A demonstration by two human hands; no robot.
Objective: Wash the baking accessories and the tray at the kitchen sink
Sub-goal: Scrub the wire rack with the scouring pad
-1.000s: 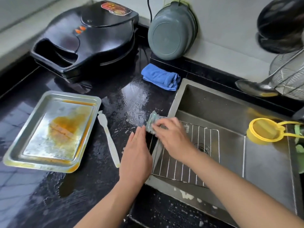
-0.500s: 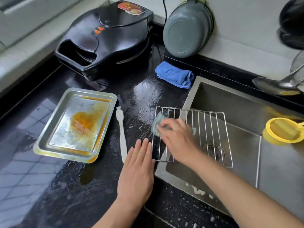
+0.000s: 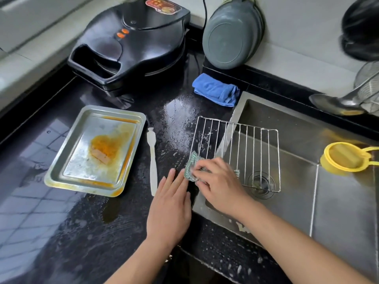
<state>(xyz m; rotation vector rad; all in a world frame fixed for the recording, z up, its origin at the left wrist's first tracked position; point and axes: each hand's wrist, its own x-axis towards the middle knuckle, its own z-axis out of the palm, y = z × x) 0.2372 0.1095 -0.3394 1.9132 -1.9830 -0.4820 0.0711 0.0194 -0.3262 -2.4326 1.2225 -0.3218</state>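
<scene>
The black, wet stone counter (image 3: 114,232) carries most of the work, with the stainless steel sink (image 3: 338,201) sunk into its right-hand end. On the counter's left part, near its front edge, lies the rectangular silver baking tray (image 3: 61,175), flat and open side up, with orange grease pooled in its middle and along its rim; it looks unwashed. Its long axis runs from the front edge back toward the black electric griddle (image 3: 133,46) at the rear.

The chrome wire rack (image 3: 238,148) straddles the sink's left rim, its left part over the counter and its right part out over the basin and drain. Its bars run front to back.

Between tray and rack, the white plastic brush-like scraper (image 3: 152,158) lies apart from both, long axis also front to back, head toward the rear.

The right hand (image 3: 221,181) curls its fingers round a green mesh scouring pad (image 3: 189,167) and presses it on the rack's near left corner. The left hand (image 3: 170,208) lies flat, fingers straight and together, on the counter just beside that corner; I cannot tell whether its fingertips touch the wire.

By my reckoning the rack is mid-scrub, and the tray and scraper remain. Both lie to the left of the hands, so the left hand is nearer to them, the scraper almost at its fingertips.
</scene>
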